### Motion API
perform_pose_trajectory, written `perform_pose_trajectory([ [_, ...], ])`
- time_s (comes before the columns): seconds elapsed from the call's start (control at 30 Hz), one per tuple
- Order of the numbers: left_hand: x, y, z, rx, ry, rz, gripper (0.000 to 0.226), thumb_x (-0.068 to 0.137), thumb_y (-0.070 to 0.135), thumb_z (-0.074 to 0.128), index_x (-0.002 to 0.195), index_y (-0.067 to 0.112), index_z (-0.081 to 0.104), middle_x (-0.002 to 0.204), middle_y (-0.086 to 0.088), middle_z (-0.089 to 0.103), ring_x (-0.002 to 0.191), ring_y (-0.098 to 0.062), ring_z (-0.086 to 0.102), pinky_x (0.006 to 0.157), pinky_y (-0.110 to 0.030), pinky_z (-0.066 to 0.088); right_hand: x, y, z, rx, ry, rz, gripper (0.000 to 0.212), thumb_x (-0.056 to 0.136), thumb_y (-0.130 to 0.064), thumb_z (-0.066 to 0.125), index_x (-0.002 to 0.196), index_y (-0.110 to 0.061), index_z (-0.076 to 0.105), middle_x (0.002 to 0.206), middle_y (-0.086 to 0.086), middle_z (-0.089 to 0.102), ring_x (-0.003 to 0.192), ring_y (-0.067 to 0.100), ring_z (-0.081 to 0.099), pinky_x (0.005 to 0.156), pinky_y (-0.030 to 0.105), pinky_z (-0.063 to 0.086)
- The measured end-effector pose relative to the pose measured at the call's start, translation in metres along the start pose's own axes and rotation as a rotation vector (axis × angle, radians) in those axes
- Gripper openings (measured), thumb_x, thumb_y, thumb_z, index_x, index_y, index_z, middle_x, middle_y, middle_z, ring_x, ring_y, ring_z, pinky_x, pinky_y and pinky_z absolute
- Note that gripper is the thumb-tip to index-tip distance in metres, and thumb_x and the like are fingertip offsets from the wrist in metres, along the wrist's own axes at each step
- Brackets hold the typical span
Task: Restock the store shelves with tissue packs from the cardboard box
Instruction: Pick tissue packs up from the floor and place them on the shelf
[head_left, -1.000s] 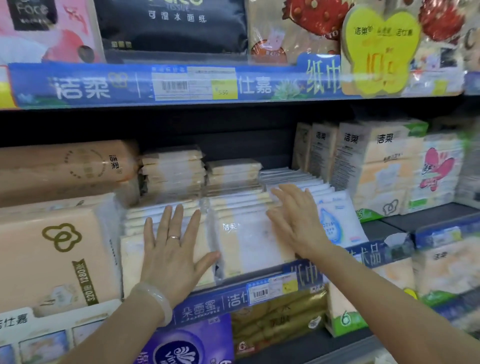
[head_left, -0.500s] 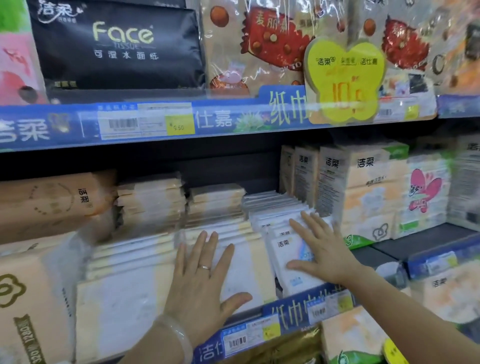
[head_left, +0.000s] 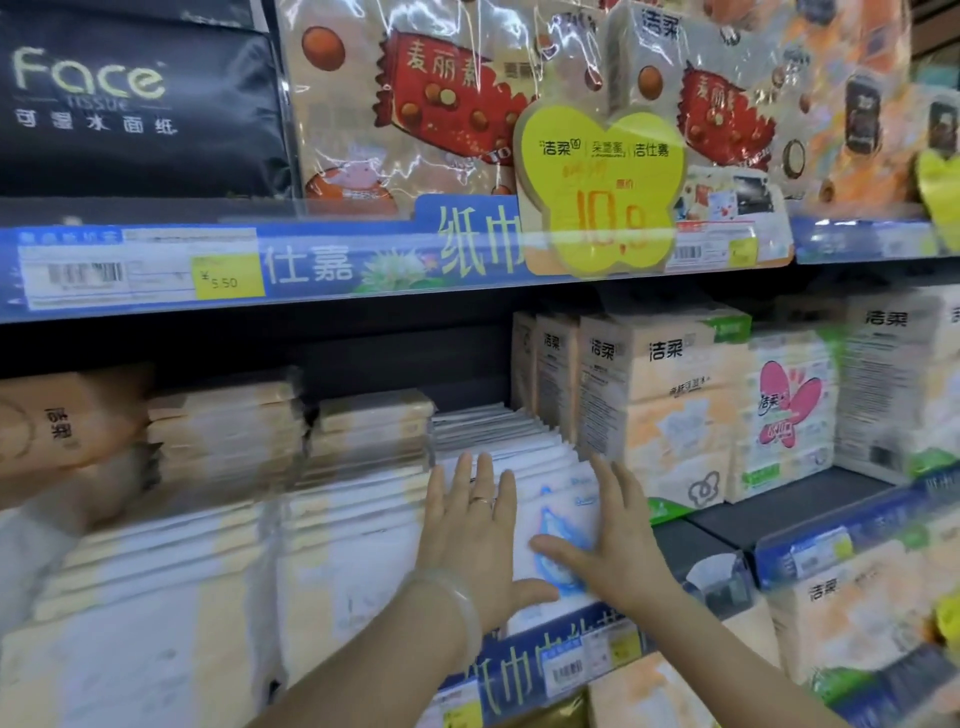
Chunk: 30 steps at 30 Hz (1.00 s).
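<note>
On the middle shelf: a row of thin white tissue packs (head_left: 524, 457) is stood on edge, one behind another, the front pack printed with a blue droplet
Front pack (head_left: 558, 525): it is leaned back against the row and framed by both hands
Left hand (head_left: 472, 540): it is laid flat against the left part of the front pack, fingers straight and close together, thumb spread out below; a ring is worn on one finger and a pale bangle (head_left: 457, 608) on the wrist
Right hand (head_left: 618, 540): it is set against the right side of the same pack, fingers straight, thumb stretched across the droplet print; nothing is pinched
Left of the row: two columns of peach and white packs (head_left: 358, 525) are stacked up, blurred, with larger peach bundles (head_left: 67, 421) beyond them
Right of the row: tall peach multipacks (head_left: 670, 405) are placed just beside it, then a pack with a pink flower (head_left: 789, 405)
Shelf edge below the hands: a blue strip (head_left: 550, 660) with a barcode label is fitted
Upper shelf: a black Face tissue bag (head_left: 135, 98) and chocolate-print packs (head_left: 415, 104) are displayed
Upper rail (head_left: 311, 270): a 5.50 label and a yellow butterfly price tag (head_left: 602, 187) are attached
</note>
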<state>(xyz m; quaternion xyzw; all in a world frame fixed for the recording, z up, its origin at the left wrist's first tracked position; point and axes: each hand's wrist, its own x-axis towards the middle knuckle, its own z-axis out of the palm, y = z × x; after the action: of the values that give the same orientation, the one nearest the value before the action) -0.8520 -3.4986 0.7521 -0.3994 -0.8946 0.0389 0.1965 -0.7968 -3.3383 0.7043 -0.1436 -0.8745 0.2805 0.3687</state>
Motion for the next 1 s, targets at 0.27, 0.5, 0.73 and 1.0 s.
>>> perform_pose_trajectory([
  [0.27, 0.008, -0.001, 0.005, 0.044, -0.055, -0.051, 0.112, 0.076, 0.078, 0.039, 0.149, 0.009, -0.010, 0.159, -0.012, -0.002, 0.146, -0.027, -0.009, 0.113, -0.048, -0.016, 0.007, -0.003, 0.006, 0.079, -0.035, 0.042, 0.118, 0.056, -0.064, 0.076, 0.148, -0.021, 0.015, 0.144, 0.008, 0.031, 0.133, 0.026, 0.032, 0.107, 0.040, 0.035],
  [0.5, 0.009, -0.005, -0.002, 0.044, -0.072, -0.164, 0.126, 0.060, 0.093, 0.029, 0.146, 0.017, -0.022, 0.153, -0.013, -0.027, 0.137, -0.033, -0.034, 0.104, -0.052, -0.028, 0.042, -0.030, 0.019, -0.427, 0.068, -0.369, 0.079, 0.087, -0.071, 0.001, 0.139, -0.028, 0.043, 0.146, 0.008, 0.043, 0.137, 0.032, 0.036, 0.115, 0.050, 0.013],
  [0.73, 0.010, -0.015, 0.010, -0.028, -0.150, -0.235, 0.120, 0.060, 0.093, 0.029, 0.148, 0.025, -0.014, 0.157, -0.010, -0.019, 0.144, -0.033, -0.016, 0.113, -0.054, -0.010, 0.047, -0.016, 0.039, -0.463, 0.036, -0.325, 0.075, 0.092, -0.064, 0.003, 0.116, -0.028, 0.064, 0.119, -0.002, 0.066, 0.116, 0.024, 0.059, 0.103, 0.051, 0.028],
  [1.0, 0.009, -0.016, 0.004, -0.059, -0.056, -0.209, 0.117, 0.060, 0.092, 0.029, 0.148, 0.027, -0.015, 0.159, -0.001, 0.002, 0.145, -0.029, -0.004, 0.115, -0.052, -0.010, 0.048, -0.018, 0.036, -0.376, 0.020, -0.351, 0.078, 0.090, -0.068, 0.006, 0.110, -0.022, 0.066, 0.110, -0.006, 0.067, 0.110, 0.022, 0.059, 0.099, 0.041, 0.023],
])
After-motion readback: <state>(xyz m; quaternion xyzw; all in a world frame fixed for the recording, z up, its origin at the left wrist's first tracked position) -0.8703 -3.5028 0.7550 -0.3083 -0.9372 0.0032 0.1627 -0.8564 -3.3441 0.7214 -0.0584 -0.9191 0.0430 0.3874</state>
